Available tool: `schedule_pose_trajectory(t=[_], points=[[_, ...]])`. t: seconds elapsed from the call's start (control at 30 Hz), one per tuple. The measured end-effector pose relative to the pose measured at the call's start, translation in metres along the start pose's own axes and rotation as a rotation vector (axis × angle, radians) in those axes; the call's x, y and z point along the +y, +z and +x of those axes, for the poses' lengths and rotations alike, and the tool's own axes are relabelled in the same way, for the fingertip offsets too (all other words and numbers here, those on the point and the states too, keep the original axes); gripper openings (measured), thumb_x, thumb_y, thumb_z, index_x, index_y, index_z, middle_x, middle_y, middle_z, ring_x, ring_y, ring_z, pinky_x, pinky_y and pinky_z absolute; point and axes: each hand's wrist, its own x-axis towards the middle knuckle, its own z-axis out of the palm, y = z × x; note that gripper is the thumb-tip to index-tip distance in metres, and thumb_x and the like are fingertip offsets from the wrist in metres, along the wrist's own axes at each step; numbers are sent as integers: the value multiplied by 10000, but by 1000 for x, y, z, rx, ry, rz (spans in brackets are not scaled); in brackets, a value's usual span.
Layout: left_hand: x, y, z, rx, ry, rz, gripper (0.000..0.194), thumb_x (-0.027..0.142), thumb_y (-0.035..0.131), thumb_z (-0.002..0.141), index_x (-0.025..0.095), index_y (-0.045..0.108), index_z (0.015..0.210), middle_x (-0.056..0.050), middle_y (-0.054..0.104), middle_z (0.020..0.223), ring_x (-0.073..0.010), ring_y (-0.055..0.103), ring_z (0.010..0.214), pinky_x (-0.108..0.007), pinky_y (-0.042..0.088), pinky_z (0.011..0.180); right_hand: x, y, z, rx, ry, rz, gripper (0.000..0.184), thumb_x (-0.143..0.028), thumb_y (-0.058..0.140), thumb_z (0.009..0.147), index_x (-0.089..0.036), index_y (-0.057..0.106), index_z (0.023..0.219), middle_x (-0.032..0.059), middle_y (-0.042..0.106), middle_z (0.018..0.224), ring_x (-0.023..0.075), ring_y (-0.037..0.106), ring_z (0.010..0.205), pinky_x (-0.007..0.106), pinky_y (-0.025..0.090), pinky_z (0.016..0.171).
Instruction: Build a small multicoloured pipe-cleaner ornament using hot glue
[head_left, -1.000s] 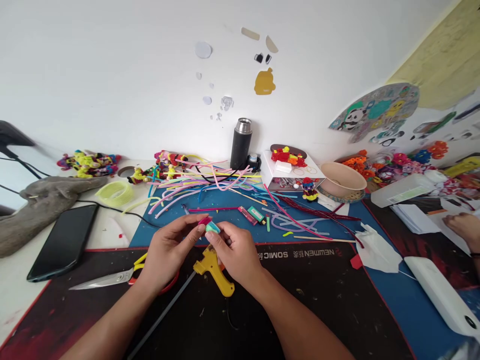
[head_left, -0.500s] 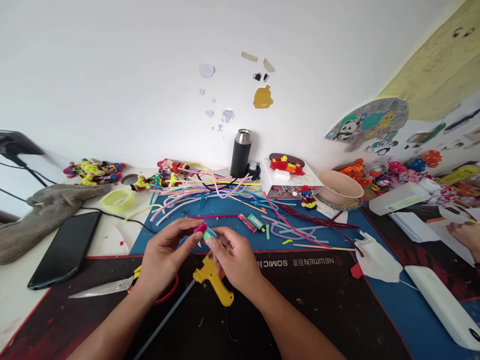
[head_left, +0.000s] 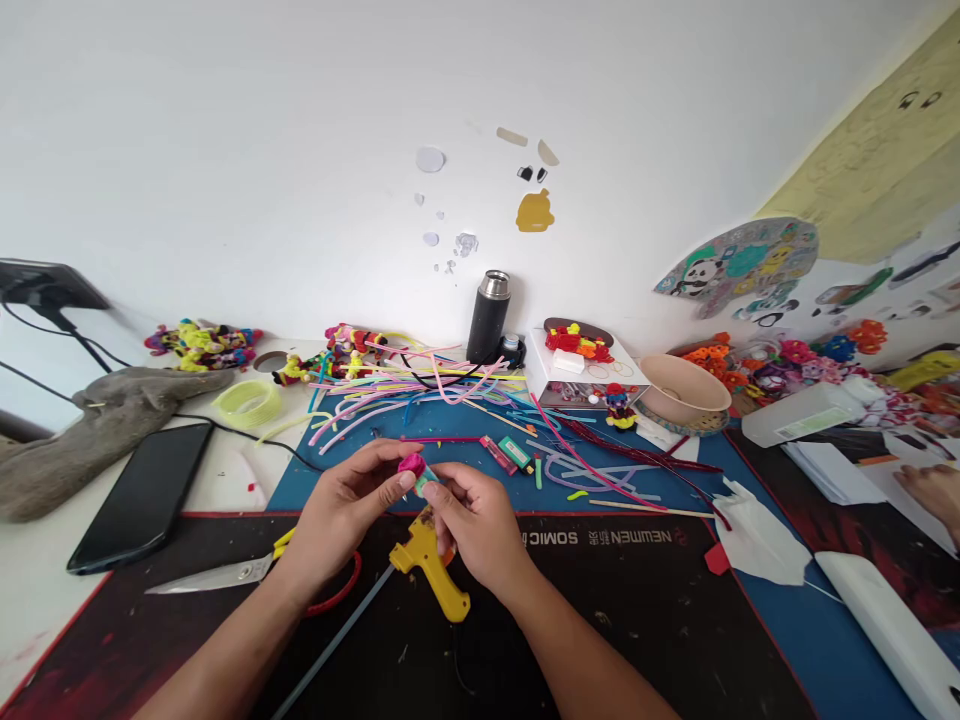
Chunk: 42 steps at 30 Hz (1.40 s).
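Note:
My left hand (head_left: 337, 510) and my right hand (head_left: 484, 525) meet over the desk's front middle. Between their fingertips is a small fuzzy piece, magenta and teal (head_left: 412, 464), which looks made of pipe cleaner. The left fingers pinch its magenta side and the right ones its teal side; part of it is covered. Just below the right hand lies a yellow glue gun (head_left: 442, 585), its front end partly hidden by the fingers. A long pale glue stick (head_left: 337, 635) sticks out from its back. Scissors (head_left: 214, 577) with red and yellow handles lie beneath the left wrist.
Loose pipe cleaners (head_left: 375, 405) spread behind the hands, near two lighters (head_left: 515, 454). A black flask (head_left: 489, 318) stands by a white box (head_left: 585, 372). At left is a phone (head_left: 142, 495); at right, a pink bowl (head_left: 684, 388), a white case (head_left: 885, 625) and another person's hand (head_left: 930, 490).
The view has shifted slightly, so everything sits a little lower and to the right. Both hands keep hold of the fuzzy piece, which has turned slightly and shows more magenta.

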Motion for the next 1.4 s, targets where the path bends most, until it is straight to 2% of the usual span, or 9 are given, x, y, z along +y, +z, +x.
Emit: schedule_pose_trajectory(t=[0.3, 0.77, 0.93, 1.03, 1.23, 1.4], points=[[-4, 2, -1, -61, -46, -122, 287, 504, 923, 840, 254, 866, 970, -48, 801, 982, -235, 725, 939, -311, 608, 850, 1, -1, 0, 17, -8, 1, 520, -618, 737, 961, -167, 761, 1220, -54, 590, 583, 126, 537, 442, 250, 443, 471], [-8, 3, 0, -51, -98, -102, 373, 555, 929, 814, 224, 847, 964, -73, 813, 994, -261, 718, 947, -335, 597, 858, 3, 0, 0, 49, -4, -54, 488, -595, 749, 950, -159, 773, 1166, -60, 577, 545, 127, 533, 426, 251, 444, 479], [-10, -1, -1, -73, -112, -130, 373, 558, 905, 850, 241, 869, 1042, -82, 821, 1084, -283, 714, 1045, -337, 569, 923, 4, 1, -2, 75, -60, -96, 428, -550, 742, 974, -169, 782, 1166, -57, 585, 552, 134, 552, 436, 255, 449, 488], [-10, 0, -1, -56, -114, -136, 363, 567, 898, 855, 246, 875, 1024, -75, 812, 1033, -271, 700, 999, -327, 555, 886, 6, 0, -2, 82, -110, -154, 358, -503, 739, 990, -187, 798, 1147, -54, 594, 558, 138, 561, 448, 262, 460, 513], [-10, 3, 0, -32, -155, -185, 333, 535, 958, 788, 237, 881, 917, -61, 798, 953, -245, 673, 934, -306, 536, 848, 12, -1, -1, 133, -183, -309, 320, -465, 735, 993, -203, 829, 1150, -36, 614, 578, 158, 582, 508, 273, 459, 550], [-10, 2, 2, -43, -322, -341, 409, 498, 1042, 658, 207, 889, 901, -58, 775, 882, -204, 649, 834, -279, 534, 779, 11, -1, -2, 142, -194, -397, 276, -422, 733, 997, -210, 832, 1142, -29, 634, 597, 164, 595, 541, 281, 460, 595]])
